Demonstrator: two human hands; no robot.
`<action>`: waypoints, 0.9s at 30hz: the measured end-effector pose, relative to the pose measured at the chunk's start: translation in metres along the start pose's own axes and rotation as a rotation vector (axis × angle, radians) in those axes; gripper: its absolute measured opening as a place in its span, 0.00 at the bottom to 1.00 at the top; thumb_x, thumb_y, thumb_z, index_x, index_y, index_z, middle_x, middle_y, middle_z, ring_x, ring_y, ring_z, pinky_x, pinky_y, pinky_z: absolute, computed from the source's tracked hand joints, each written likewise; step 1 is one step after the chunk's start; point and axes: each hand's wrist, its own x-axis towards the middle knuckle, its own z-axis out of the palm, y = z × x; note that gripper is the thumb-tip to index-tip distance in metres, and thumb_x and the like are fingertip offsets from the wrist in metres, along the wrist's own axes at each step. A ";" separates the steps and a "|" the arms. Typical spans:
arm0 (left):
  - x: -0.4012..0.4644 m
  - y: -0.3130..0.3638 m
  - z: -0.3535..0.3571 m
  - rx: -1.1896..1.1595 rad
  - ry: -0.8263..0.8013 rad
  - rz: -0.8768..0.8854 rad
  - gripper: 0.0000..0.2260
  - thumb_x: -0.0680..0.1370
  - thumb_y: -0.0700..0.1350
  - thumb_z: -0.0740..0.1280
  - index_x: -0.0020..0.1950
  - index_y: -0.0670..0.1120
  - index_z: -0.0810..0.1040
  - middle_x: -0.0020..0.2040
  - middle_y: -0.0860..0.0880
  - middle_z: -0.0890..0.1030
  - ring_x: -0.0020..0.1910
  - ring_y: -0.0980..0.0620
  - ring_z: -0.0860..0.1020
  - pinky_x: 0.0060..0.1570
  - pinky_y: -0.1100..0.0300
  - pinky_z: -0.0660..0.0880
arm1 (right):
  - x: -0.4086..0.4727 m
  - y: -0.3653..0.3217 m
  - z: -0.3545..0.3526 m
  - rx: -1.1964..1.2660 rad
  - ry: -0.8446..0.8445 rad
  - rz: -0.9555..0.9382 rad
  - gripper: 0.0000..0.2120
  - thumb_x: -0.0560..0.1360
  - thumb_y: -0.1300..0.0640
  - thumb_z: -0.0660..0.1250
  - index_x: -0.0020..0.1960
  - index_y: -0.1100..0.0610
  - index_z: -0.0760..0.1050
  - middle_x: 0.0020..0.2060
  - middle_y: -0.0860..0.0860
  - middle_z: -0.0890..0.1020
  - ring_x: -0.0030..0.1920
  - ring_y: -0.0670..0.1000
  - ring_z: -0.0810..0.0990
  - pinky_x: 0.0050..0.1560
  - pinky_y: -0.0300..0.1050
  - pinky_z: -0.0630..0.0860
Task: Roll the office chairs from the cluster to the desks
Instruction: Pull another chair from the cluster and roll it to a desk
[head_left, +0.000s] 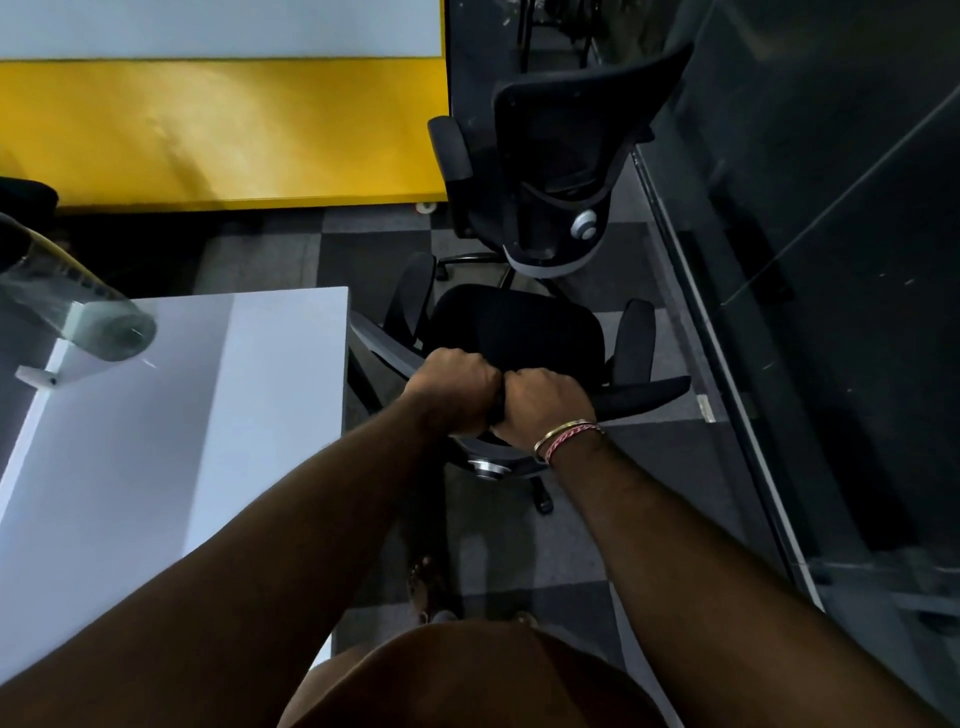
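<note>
A black office chair stands just in front of me, seen from above, its seat facing away and its armrests out to both sides. My left hand and my right hand grip the top edge of its backrest side by side, knuckles touching. A second black office chair with a grey lumbar frame stands right behind it, farther away, its back turned toward me. A white desk lies along the near chair's left side.
A glass partition runs along the right. A yellow panel on castors stands at the back left. A clear bottle lies on a white bracket at the desk's left edge. Checkered grey carpet covers the narrow aisle.
</note>
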 end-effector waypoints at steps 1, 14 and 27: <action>0.001 0.000 -0.002 0.007 -0.013 0.005 0.14 0.78 0.61 0.69 0.54 0.53 0.80 0.45 0.52 0.81 0.41 0.51 0.79 0.44 0.52 0.80 | 0.002 0.003 -0.001 0.001 -0.013 -0.010 0.15 0.69 0.43 0.70 0.49 0.52 0.78 0.45 0.51 0.83 0.47 0.56 0.82 0.44 0.48 0.79; 0.012 0.065 -0.023 -0.059 -0.077 -0.176 0.12 0.80 0.59 0.67 0.49 0.52 0.80 0.41 0.52 0.78 0.39 0.51 0.78 0.42 0.54 0.79 | -0.015 0.061 -0.008 -0.087 -0.029 -0.114 0.13 0.70 0.42 0.69 0.42 0.52 0.79 0.40 0.52 0.83 0.43 0.57 0.83 0.39 0.46 0.73; -0.016 0.171 -0.024 -0.092 -0.086 -0.453 0.09 0.79 0.56 0.68 0.52 0.52 0.82 0.47 0.51 0.83 0.42 0.51 0.80 0.39 0.56 0.73 | -0.080 0.112 -0.007 -0.092 -0.049 -0.348 0.12 0.71 0.43 0.69 0.40 0.52 0.78 0.40 0.52 0.83 0.42 0.57 0.83 0.40 0.47 0.74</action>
